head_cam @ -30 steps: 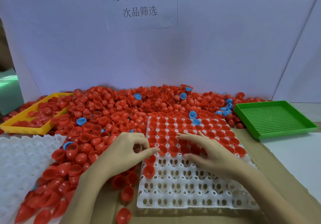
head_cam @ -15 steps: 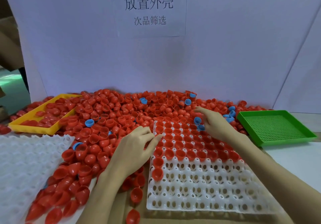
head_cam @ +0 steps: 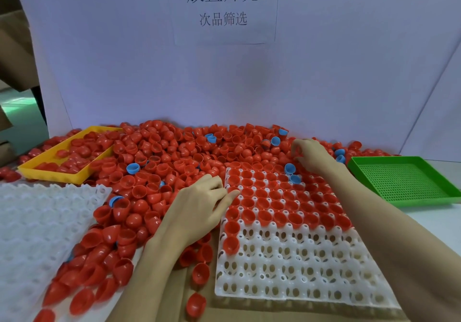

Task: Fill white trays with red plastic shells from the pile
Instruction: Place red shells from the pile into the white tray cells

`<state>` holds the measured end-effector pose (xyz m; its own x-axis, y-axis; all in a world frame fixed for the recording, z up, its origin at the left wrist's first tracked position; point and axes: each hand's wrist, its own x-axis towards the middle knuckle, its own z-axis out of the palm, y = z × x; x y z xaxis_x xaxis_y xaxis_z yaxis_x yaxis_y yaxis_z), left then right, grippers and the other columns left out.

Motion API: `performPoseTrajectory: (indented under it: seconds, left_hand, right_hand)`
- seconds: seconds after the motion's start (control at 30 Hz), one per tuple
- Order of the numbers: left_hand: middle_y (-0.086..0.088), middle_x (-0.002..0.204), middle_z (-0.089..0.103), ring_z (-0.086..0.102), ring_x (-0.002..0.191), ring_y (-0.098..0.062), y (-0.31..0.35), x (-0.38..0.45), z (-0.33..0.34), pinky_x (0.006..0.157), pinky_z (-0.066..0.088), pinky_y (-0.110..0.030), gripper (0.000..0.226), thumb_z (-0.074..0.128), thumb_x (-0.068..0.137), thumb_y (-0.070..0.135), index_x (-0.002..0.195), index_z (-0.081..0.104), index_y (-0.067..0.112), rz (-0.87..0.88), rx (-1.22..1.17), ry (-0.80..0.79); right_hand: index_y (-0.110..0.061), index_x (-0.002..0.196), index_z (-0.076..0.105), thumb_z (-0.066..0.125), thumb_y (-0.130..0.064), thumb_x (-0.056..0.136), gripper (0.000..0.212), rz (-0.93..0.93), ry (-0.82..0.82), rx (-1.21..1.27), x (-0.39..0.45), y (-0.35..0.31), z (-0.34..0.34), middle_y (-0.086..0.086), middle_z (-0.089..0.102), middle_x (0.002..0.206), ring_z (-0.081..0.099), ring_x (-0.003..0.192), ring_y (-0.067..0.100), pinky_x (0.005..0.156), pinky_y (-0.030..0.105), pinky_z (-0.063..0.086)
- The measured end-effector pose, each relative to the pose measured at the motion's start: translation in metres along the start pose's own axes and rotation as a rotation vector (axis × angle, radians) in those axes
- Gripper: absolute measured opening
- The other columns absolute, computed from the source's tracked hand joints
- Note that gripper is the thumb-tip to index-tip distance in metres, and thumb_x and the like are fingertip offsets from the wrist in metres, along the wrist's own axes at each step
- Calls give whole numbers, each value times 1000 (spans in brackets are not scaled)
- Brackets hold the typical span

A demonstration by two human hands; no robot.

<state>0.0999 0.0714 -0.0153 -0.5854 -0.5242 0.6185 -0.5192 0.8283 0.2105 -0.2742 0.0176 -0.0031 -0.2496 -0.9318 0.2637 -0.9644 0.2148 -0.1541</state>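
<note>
The left hand (head_cam: 199,206) is resting at the left edge of the white moulded plastic tray (head_cam: 294,271), its fingers (head_cam: 230,195) lying straight and loose, holding nothing I can see. The right hand (head_cam: 310,155) is reaching into the pile of glossy red plastic half-dome shells (head_cam: 174,152) just beyond the tray's far edge, its fingers curling into the shells; whether they are gripping one I cannot tell. Between the hands, red shells are sitting open side up in the tray's far rows, while near rows are showing bare white cups. Light blue plastic shells (head_cam: 289,169) are lying just below the right fingers.
</note>
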Motion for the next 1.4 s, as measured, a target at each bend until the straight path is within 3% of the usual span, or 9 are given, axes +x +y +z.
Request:
performPoseTrajectory:
  seconds: [0.2,0.4,0.6,0.73,0.83,0.93,1.13,1.27,1.4]
  left_hand:
    - [12,81,57,55,77,-8,0,0,0,59,54,-28,53,46,107,47,73,72,16,-14,-37,20]
    - [13,80,55,53,76,-8,1,0,2,58,52,-27,49,49,107,44,72,68,17,4,-50,76]
    - [16,90,66,66,87,-11,23,5,9,74,53,-19,26,63,97,55,99,68,29,-171,-431,86]
    - [21,107,74,75,91,-3,34,4,14,82,59,-19,63,75,80,73,129,49,43,-374,-743,-66]
    - [14,108,77,77,90,-10,30,4,11,83,64,-33,57,81,80,62,126,55,41,-390,-837,-76]
    - [1,99,78,79,87,-18,23,4,5,82,63,-32,46,85,85,41,125,61,36,-366,-906,-42]
    - [2,105,75,79,88,-22,17,6,4,85,64,-34,49,78,94,23,137,57,36,-411,-954,-18]
    - [-2,116,73,78,96,-20,15,4,4,92,59,-26,60,69,100,15,151,47,36,-435,-948,-78]
    - [1,112,74,77,96,-15,15,4,2,94,58,-25,63,68,101,19,156,41,36,-464,-887,-132]
  right_hand:
    - [-15,95,63,73,-7,94,13,45,131,163,-22,-3,-9,8,65,107,58,92,22,80,29,43]
    - [-10,99,68,75,-13,95,8,36,183,546,-73,-30,-43,5,71,103,68,92,22,79,27,55]
    - [-19,97,74,78,-31,93,13,-6,-168,1059,-144,-74,-69,-4,76,103,74,94,14,86,25,60]
    - [-15,101,73,80,-31,92,19,-60,-352,1234,-175,-107,-61,4,75,108,73,100,20,90,29,59]
    - [-12,97,75,82,-22,90,14,0,-412,1396,-177,-115,-54,11,75,110,73,106,26,93,31,59]
    - [-7,101,74,82,-13,88,17,136,-538,1649,-167,-111,-55,15,74,111,73,103,24,90,26,59]
    - [-3,118,73,81,-13,88,32,176,-400,1687,-134,-112,-58,20,73,125,74,110,22,89,26,60]
    - [-16,157,41,69,5,94,72,140,-319,1820,-111,-115,-59,18,59,145,65,129,22,111,37,51]
    - [-23,157,43,69,0,96,69,3,-345,1560,-124,-114,-50,7,62,146,62,133,17,116,41,48]
